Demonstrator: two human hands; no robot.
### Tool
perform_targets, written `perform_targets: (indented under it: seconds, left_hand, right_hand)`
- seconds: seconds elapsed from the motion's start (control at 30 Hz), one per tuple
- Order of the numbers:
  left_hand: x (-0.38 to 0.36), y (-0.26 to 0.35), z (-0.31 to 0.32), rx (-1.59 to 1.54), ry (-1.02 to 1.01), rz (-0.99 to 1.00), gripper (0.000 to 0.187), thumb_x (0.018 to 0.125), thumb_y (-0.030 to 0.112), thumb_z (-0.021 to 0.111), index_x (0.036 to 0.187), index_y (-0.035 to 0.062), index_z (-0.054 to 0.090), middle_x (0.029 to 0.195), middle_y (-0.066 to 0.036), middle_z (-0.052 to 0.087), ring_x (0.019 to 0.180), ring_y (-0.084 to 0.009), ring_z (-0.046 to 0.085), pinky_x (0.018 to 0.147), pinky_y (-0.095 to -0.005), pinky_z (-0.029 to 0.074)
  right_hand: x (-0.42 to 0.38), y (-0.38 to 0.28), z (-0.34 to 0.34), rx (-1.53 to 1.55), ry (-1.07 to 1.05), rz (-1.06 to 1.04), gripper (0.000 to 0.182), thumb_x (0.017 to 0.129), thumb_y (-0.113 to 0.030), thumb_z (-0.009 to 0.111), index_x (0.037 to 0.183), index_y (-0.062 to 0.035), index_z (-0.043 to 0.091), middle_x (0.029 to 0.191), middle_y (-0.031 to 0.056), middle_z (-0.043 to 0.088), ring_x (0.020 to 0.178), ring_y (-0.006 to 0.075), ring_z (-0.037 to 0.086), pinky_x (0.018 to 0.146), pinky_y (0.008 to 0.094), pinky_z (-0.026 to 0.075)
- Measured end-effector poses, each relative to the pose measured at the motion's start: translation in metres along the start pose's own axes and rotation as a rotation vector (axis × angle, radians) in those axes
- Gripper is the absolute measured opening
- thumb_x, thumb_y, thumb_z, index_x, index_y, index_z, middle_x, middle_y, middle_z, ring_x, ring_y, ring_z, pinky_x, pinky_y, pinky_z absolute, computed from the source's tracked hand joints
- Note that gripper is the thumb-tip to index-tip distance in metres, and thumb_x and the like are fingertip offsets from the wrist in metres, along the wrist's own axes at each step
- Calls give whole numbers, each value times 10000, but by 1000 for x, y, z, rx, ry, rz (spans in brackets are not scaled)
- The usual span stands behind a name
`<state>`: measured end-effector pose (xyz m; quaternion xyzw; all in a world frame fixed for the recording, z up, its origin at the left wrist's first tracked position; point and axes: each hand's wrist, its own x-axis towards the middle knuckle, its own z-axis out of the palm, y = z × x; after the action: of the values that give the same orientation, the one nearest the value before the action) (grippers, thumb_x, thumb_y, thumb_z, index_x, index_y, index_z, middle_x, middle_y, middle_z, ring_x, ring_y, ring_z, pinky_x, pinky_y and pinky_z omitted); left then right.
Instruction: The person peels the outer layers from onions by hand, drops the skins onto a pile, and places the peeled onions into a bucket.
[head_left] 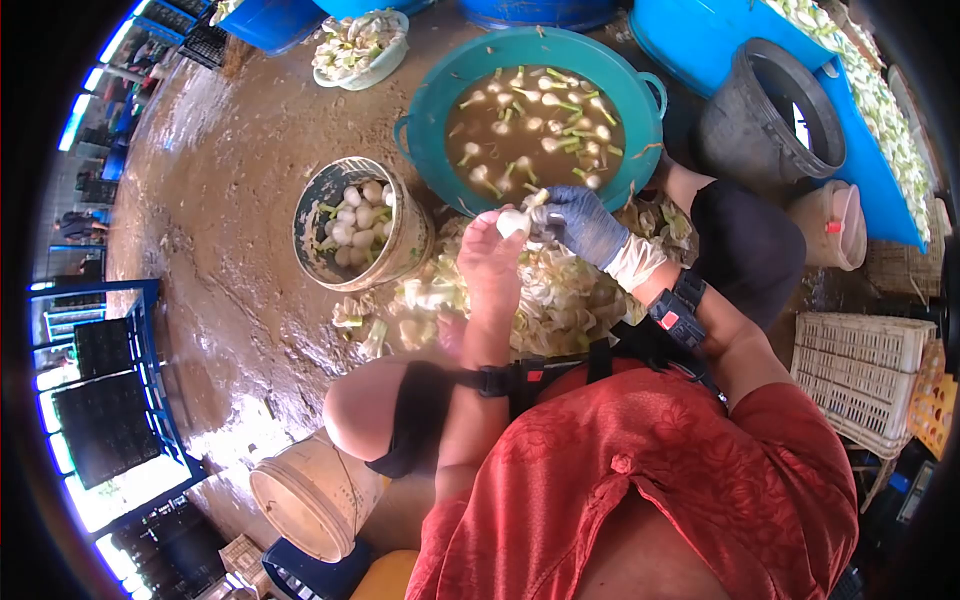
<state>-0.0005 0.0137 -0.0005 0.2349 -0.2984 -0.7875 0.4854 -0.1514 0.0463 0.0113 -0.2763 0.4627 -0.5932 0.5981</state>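
Observation:
My bare left hand (488,258) pinches a white onion bulb (513,223) between its fingers. At the bulb's stem end is my right hand (580,222) in a grey-blue glove, its fingers closed round the short stem. Just beyond both hands stands a green tub (428,100) of brown water, where several bulbs with green stems (550,143) float. A bucket (400,235) at the left holds peeled white bulbs (352,228). Below my hands lies a heap of pale peelings (560,300).
Around me are a pale bowl of peelings (385,72), a black bucket (745,125), a blue sheet (870,150) with more peelings, a small pail (830,228), white crates (855,375) and a beige bucket (310,495) on the wet, muddy floor (220,200).

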Motion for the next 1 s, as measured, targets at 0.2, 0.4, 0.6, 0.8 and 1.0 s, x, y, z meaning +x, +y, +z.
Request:
perform_targets:
  seconds: [0.2,0.4,0.6,0.8,1.0]
  left_hand:
    - [-1,-4,0,-67,-58,60,283,790,-88,612,1025,54,543,1141,-137,573,1034,-235,567,899,-357,492]
    - [-5,6,2,-224,17,-66,193,871,21,568,1061,-1,542,1093,-152,593,997,-283,597,894,-390,509]
    - [-10,-4,12,73,138,-189,263,911,155,556,1113,-11,539,1015,-123,625,920,-267,629,754,-353,538]
    - [-13,4,20,124,120,-151,353,890,80,552,1207,-62,489,957,-111,614,763,-206,629,650,-303,549]
    - [-14,-7,12,424,137,-29,314,872,25,570,1179,-25,527,929,-92,634,774,-166,637,640,-277,549]
  right_hand:
    - [0,-1,-14,-162,-35,-68,108,814,-33,590,888,28,640,771,49,631,689,98,600,626,231,491]
    - [2,-23,-35,-1353,121,-94,279,742,-155,748,990,-62,661,720,22,633,654,89,581,640,253,490]
    - [-14,-18,-4,-906,-27,-554,344,713,-102,726,1042,-65,634,813,93,635,721,197,619,661,297,502]
    - [-9,-3,-4,-876,107,-520,172,738,-90,663,897,-24,662,776,154,645,714,290,640,652,340,507]
    - [-13,-13,2,-1031,63,-465,116,729,-140,638,789,-42,642,674,162,607,672,335,609,615,399,482]
